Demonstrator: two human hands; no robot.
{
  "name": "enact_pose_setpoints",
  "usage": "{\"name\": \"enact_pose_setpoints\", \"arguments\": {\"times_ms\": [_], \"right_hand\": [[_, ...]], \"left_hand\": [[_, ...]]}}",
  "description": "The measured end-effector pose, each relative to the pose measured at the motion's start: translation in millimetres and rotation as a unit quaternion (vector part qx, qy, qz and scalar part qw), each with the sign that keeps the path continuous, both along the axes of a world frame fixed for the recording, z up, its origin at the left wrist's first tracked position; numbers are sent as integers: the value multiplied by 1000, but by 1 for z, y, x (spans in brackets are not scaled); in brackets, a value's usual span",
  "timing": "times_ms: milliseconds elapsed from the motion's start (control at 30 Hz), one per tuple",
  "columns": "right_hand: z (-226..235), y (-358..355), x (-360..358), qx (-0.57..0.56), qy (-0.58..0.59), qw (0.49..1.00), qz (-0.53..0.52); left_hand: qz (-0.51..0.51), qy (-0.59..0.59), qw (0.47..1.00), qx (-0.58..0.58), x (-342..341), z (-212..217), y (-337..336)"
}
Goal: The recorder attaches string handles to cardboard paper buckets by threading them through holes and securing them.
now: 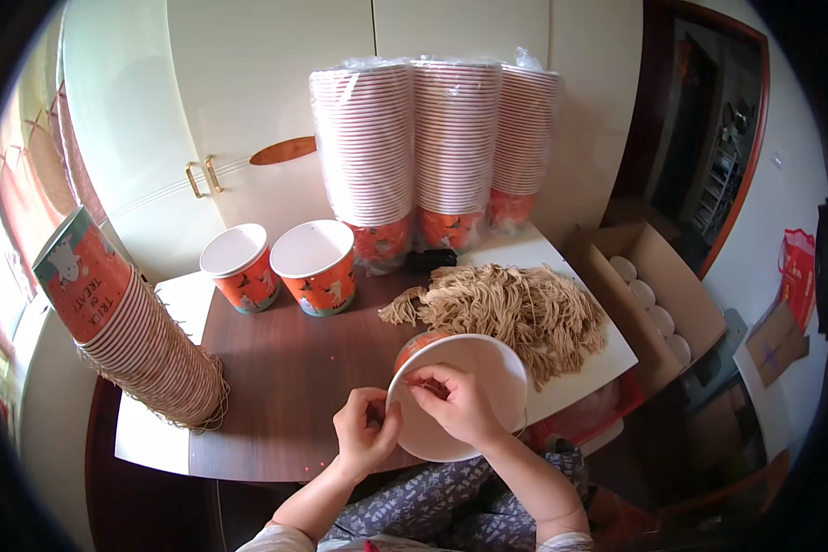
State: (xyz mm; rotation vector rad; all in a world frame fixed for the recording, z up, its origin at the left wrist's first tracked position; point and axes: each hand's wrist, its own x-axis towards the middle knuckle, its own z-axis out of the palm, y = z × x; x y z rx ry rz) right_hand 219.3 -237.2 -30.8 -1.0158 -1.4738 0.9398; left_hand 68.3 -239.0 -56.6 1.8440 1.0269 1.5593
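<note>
A white-lined orange paper bucket (499, 386) is tilted with its mouth toward me at the table's front edge. My left hand (368, 426) is closed at the bucket's left rim, thumb and fingers pressed together there. Just inside the same rim, my right hand (453, 402) pinches with its fingertips; what they hold is too small to tell. A thin cord end shows by the bucket's lower right rim. Beyond the bucket lies a heap of tan cords (515, 313). Two upright orange paper buckets (248, 281) (317, 282) stand farther back on the left.
At the left leans a tall stack of nested buckets (147, 345) with cords hanging along it. Three plastic-wrapped bucket stacks (455, 138) rise at the back, near a small black object (431, 259). An open cardboard box (685, 285) holding round white items sits right of the table (276, 396).
</note>
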Motion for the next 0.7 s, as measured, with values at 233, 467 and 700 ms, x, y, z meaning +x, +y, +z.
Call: {"name": "enact_pose_setpoints", "arguments": {"times_ms": [233, 467, 700], "right_hand": [[-3, 1, -2, 43, -33, 998, -12], [-8, 4, -5, 60, -12, 998, -24], [-12, 4, -7, 28, 36, 999, -17]], "left_hand": [[7, 2, 1000, -2, 0, -1, -3], [1, 0, 1000, 0, 3, 1, -5], [-7, 5, 1000, 0, 5, 5, -9]]}}
